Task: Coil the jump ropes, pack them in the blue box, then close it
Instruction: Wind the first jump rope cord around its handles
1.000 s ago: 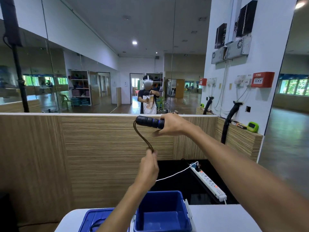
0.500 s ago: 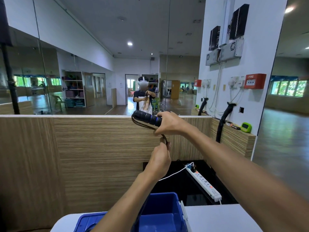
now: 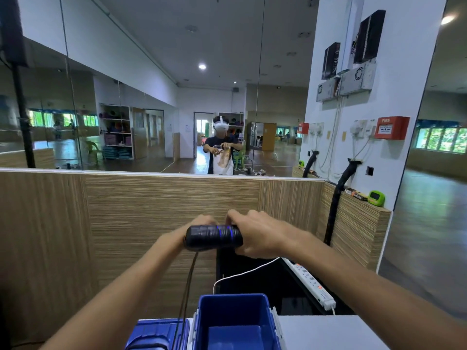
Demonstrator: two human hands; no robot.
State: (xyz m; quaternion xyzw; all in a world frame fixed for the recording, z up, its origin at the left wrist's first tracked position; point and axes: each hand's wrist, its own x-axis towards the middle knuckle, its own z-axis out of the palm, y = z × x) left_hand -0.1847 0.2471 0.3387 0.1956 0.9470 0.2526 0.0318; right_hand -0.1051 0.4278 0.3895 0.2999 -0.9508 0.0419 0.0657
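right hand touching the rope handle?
Touching. Head view: right hand fingers wrap the black handle, no gap visible.

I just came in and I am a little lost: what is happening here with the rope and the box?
A person is winding a jump rope by hand. The right hand grips the black handles, and the left hand is right behind them, its fingers mostly hidden. A length of rope hangs loose toward the table. The blue box stands open below, its lid beside it.
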